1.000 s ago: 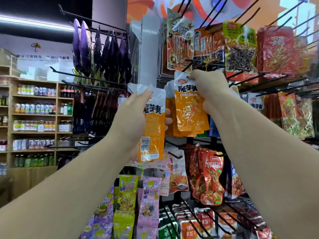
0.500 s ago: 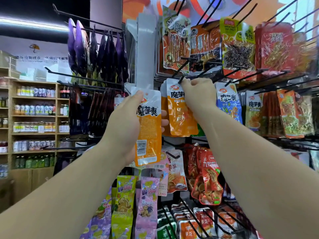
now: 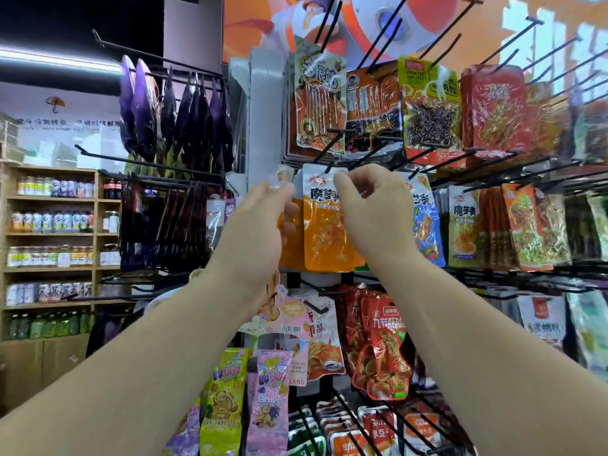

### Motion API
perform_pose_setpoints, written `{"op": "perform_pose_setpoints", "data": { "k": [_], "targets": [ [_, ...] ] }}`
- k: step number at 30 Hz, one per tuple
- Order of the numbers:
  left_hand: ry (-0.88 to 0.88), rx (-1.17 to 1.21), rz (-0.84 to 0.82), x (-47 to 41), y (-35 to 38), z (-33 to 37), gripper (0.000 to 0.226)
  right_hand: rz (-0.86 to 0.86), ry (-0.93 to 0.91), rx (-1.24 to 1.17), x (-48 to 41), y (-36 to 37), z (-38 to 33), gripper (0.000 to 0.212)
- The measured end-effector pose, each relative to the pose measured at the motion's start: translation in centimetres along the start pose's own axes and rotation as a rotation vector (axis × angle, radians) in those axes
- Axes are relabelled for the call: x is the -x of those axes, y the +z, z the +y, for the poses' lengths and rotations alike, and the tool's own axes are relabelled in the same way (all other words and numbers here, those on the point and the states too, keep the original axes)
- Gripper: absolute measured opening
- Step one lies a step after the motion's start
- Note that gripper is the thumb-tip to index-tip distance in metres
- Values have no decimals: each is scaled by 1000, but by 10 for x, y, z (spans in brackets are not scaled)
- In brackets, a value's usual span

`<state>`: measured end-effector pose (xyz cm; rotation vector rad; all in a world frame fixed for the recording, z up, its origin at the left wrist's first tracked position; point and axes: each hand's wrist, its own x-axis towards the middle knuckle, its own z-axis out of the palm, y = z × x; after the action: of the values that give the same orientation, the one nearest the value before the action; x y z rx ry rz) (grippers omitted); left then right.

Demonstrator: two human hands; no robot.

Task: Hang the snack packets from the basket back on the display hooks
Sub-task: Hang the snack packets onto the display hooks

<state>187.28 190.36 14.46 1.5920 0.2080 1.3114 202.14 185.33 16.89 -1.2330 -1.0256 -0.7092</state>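
Observation:
An orange snack packet [image 3: 324, 238] with a white top hangs at the tip of a black display hook [image 3: 329, 166] in the rack's middle row. My right hand [image 3: 371, 209] pinches that packet's upper right corner with curled fingers. My left hand [image 3: 260, 225] holds a second orange packet [image 3: 289, 240] just left of the first. My left hand covers most of the second packet, and its clear top edge [image 3: 283, 177] sticks out above my fingers. The basket is out of view.
Long black hooks [image 3: 437, 162] jut out toward me across the rack, some bare. Blue and green packets [image 3: 427, 225] hang to the right, red ones [image 3: 381, 340] below, pink and green candy bags [image 3: 268, 390] lower left. Purple bags [image 3: 184, 116] and drink shelves [image 3: 52, 225] stand left.
My left hand has carried its packet up and right until it sits beside the hung one. My right hand slid lower on the front packet's top, and the view has moved closer to the rack.

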Motion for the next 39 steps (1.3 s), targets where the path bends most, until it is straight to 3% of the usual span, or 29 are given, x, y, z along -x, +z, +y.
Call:
{"op": "perform_pose_setpoints", "data": {
  "k": [3,5,10,16,18,20,24,28,31,39],
  "targets": [
    [173,-306,2,-8,9,1,46,-239,55,-370,11,-13,-25,50],
    [300,-518,8,-15,13,-1,65,-361,77,-398,14,-15,-33,48],
    [365,-739,-14,-15,24,7,98,-239,223,-455,4,-20,-27,30],
    [303,-636,-66,-22,19,-8,56,-258,405,-350,-17,-24,-1,31],
    [299,-600,-44,-27,19,-13,44,-274,413,-355,-22,-20,-2,54],
    [308,-527,18,-33,20,-16,34,-293,378,-373,-26,-15,-6,64],
    [265,-364,130,-47,23,-12,19,-285,383,-387,-33,-7,-10,47],
    [175,-277,185,-61,26,-6,31,-288,416,-382,-38,-2,-3,18],
    [145,-259,178,-70,30,-5,41,-272,429,-366,-38,-2,1,18],
    [241,-338,199,-81,39,-2,36,-192,421,-367,-43,3,4,22]
  ]
}}
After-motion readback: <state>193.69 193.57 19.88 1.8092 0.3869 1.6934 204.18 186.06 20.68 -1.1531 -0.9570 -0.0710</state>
